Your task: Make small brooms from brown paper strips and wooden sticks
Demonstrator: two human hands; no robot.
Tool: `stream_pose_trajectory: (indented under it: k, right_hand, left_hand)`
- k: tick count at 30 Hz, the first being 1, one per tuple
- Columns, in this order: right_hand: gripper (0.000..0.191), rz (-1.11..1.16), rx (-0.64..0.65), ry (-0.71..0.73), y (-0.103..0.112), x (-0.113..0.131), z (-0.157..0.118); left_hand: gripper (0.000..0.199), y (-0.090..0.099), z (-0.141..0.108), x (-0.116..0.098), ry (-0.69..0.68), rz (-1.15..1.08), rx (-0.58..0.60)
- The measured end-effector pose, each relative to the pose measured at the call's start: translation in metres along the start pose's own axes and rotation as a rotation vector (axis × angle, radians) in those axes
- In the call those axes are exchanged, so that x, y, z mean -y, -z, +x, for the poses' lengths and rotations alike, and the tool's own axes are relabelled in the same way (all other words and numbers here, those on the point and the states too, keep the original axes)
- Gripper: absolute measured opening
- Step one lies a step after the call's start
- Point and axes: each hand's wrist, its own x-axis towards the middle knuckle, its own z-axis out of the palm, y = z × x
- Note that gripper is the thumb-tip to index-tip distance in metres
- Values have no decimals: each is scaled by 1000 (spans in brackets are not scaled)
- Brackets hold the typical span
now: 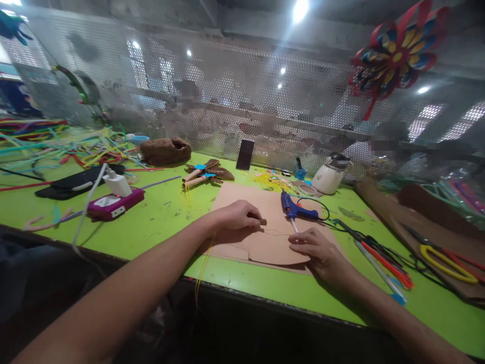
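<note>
My left hand (239, 215) is closed on a small brown rolled piece (263, 221) above a tan paper sheet (275, 247). From that piece a thin yellow thread (276, 233) runs across to my right hand (312, 246), whose fingertips pinch its other end. More yellow strands (203, 268) hang below my left wrist over the table edge. A blue glue gun (299, 207) lies just beyond my right hand, its pale glue stick (294, 225) pointing toward the fingers.
Two brown leaf-like crafts (207, 173) lie beyond the left hand. A purple power strip (115, 203) with a charger stands left. A phone (245, 154) leans at the back, near a white kettle-like container (330, 174). Yellow-handled scissors (447, 263) and pens lie right.
</note>
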Motion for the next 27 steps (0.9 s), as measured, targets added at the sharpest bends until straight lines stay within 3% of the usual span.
stream_pose_trajectory:
  k: [6, 12, 20, 24, 27]
  right_hand:
    - [58, -6, 35, -38, -1, 4, -4]
    - [31, -16, 31, -88, 0, 18, 0]
    - [16, -139, -243, -212, 14, 13, -6]
    - [20, -175, -380, -378, 35, -10, -3]
    - [24, -133, -453, -590, 57, -32, 6]
  left_hand:
    - [29, 0, -2, -6, -12, 33, -4]
    - [28, 0, -4, -14, -3, 20, 18]
    - [27, 0, -12, -23, 76, 15, 3]
    - [27, 0, -15, -30, 82, 23, 2]
    - [27, 0, -17, -33, 69, 32, 3]
